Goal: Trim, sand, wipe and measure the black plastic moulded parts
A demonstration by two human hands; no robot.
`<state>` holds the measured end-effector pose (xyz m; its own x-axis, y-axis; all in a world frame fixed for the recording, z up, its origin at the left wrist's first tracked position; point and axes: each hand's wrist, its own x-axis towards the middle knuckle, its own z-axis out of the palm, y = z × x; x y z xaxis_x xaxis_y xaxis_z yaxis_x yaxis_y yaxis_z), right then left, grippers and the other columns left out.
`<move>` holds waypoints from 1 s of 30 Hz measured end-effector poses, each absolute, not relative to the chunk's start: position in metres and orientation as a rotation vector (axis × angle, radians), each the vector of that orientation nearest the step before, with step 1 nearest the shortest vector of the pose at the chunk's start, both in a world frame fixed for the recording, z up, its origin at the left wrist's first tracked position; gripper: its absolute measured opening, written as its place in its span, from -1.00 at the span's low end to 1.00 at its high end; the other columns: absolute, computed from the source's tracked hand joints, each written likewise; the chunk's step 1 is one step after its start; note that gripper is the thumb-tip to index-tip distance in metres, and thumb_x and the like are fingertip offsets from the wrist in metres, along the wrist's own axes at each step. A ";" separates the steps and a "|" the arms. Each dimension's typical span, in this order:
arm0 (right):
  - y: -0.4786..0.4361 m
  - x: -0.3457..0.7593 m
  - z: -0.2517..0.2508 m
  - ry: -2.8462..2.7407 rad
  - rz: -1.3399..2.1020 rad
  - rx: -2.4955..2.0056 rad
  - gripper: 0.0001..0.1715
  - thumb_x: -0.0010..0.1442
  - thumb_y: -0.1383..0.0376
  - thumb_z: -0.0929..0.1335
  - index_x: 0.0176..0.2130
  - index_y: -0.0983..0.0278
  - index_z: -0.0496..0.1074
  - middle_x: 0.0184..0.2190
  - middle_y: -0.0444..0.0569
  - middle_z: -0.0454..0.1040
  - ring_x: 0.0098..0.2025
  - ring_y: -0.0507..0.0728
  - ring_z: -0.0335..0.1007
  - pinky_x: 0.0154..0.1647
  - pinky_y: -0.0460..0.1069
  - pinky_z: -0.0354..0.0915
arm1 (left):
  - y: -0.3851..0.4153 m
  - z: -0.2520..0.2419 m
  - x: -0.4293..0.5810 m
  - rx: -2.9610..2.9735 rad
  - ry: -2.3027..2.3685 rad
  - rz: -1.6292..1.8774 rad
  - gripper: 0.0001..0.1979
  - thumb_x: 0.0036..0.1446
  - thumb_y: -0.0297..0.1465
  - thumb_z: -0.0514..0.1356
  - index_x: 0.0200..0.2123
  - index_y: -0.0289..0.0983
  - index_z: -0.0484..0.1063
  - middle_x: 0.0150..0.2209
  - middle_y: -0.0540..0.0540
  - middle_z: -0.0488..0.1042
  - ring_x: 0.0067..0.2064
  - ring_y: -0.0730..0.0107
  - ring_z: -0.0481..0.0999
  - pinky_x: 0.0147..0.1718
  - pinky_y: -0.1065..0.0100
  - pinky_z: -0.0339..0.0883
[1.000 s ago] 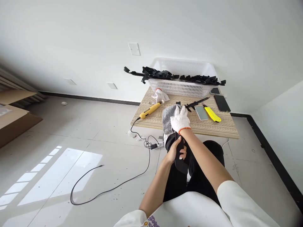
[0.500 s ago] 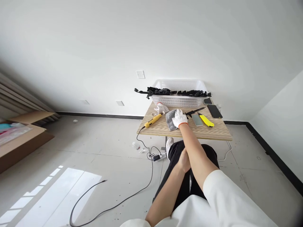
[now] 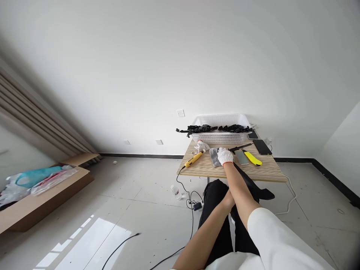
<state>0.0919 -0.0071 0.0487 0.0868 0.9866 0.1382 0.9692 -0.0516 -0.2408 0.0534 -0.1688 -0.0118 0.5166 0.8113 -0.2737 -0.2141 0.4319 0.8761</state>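
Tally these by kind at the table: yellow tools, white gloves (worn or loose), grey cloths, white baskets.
Yellow tools: 2 (corded tool, cutter)
White gloves: 2 (loose glove, worn glove)
Grey cloth: 1
White basket: 1
Total: 6

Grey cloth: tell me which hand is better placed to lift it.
Probably the right hand: gloved, it is right at the grey cloth. The left hand is farther from it, partly hidden where it crosses beneath the right forearm.

Right forearm [image 3: 240,188] partly hides the left hand [image 3: 228,199].
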 end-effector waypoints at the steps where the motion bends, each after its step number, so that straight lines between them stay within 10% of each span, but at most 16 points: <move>1: -0.004 0.091 0.049 -1.939 0.106 -2.125 -0.57 0.37 0.19 0.30 0.08 0.43 0.42 -0.05 0.26 0.49 -0.05 0.24 0.49 -0.10 0.15 0.41 | -0.163 -0.011 0.047 0.933 0.824 0.774 -0.75 -0.02 -0.21 0.33 -0.41 -0.23 0.39 -0.42 -0.13 0.44 -0.26 0.17 0.47 -0.43 0.26 0.34; 8: 0.033 0.085 0.049 -1.956 0.207 -2.254 -0.53 0.33 0.32 0.18 -0.07 0.52 0.56 -0.20 0.50 0.54 -0.07 0.41 0.54 -0.19 0.20 0.37 | -0.095 0.002 -0.014 1.394 1.023 0.948 -0.75 0.21 -0.19 0.14 -0.18 -0.25 0.31 -0.29 -0.06 0.47 -0.30 0.37 0.49 -0.38 0.40 0.34; 14: 0.072 0.081 0.042 -2.095 0.256 -2.210 -0.60 0.31 0.24 0.25 -0.09 0.36 0.59 -0.13 0.34 0.58 -0.03 0.32 0.54 -0.10 0.10 0.36 | -0.007 -0.001 -0.040 2.008 1.338 1.000 -0.87 0.22 -0.43 0.05 -0.18 -0.23 0.35 -0.12 -0.18 0.46 -0.01 0.12 0.40 0.08 -0.01 0.25; 30: 0.068 0.077 0.007 -2.197 -0.042 -2.032 -0.42 0.42 0.00 0.02 -0.17 0.28 0.41 -0.34 0.18 0.50 -0.29 0.31 0.51 -0.33 0.08 0.29 | 0.008 -0.024 -0.046 1.869 1.561 1.048 -0.81 0.29 -0.41 0.04 -0.05 -0.19 0.31 -0.07 -0.20 0.39 0.03 0.04 0.35 0.08 -0.05 0.24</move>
